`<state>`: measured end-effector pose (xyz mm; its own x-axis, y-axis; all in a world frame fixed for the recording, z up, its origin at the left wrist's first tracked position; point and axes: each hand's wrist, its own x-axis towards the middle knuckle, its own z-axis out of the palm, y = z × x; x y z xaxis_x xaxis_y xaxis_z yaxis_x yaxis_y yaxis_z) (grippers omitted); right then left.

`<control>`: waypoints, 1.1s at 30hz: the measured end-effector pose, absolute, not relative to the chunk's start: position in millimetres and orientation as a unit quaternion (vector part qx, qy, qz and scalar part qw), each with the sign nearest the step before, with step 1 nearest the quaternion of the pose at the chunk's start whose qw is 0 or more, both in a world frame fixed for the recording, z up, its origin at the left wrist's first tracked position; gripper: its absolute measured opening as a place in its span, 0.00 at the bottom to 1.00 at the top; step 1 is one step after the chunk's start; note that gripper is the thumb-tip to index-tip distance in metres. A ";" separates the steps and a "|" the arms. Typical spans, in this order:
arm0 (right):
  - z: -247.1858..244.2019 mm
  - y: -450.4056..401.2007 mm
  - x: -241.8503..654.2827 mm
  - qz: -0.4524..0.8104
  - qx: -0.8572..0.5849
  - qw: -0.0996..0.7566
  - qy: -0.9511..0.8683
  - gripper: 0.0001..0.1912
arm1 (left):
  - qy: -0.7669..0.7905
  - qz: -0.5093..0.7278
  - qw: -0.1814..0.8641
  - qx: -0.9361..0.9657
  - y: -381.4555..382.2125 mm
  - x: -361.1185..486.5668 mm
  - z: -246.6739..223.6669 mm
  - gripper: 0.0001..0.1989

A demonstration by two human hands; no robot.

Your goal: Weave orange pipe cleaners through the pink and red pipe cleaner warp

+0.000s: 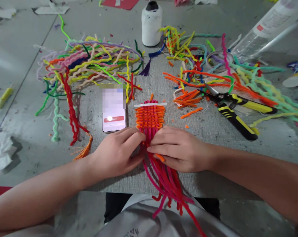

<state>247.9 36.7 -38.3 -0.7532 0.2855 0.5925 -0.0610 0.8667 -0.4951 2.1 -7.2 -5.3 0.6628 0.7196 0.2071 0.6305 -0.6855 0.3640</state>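
Note:
In the head view, a small woven piece (150,117) lies on the grey table in front of me. Short orange pipe cleaners cross its pink and red lengthwise ones, and a thin white strip (150,105) lies across its top. Loose pink and red pipe cleaners (161,177) trail from it over the table's near edge. My left hand (121,148) is closed at the weave's lower left, its fingertips on the strands. From the right, my right hand (181,148) grips the pink strands, with a short orange pipe cleaner (160,158) showing between its fingers.
A lit phone (114,115) lies left of the weave. Black-and-yellow pliers (235,112) rest at right beside cut orange pieces (188,98). Tangled coloured pipe cleaners (89,61) spread behind, near a white bottle (152,24). A clear plastic container (267,29) is at far right.

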 end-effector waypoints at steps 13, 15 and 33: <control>-34.8 33.8 246.0 0.236 -0.082 0.304 -0.919 0.11 | 0.315 0.128 -0.008 0.940 -18.5 7.6 1.5 0.08; -34.2 31.9 245.0 0.243 -0.085 0.300 -0.919 0.12 | 0.310 0.124 -0.015 0.943 -20.0 8.0 1.9 0.08; -36.3 29.4 243.9 0.223 -0.130 0.253 -0.932 0.07 | 0.335 0.132 0.027 0.932 -16.7 6.7 -2.3 0.13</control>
<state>243.9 29.4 -36.3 -0.8383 0.3549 0.4139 0.1294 0.8670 -0.4812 6.7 -16.7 -2.3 0.7401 0.6328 0.2277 0.6183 -0.7734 0.1396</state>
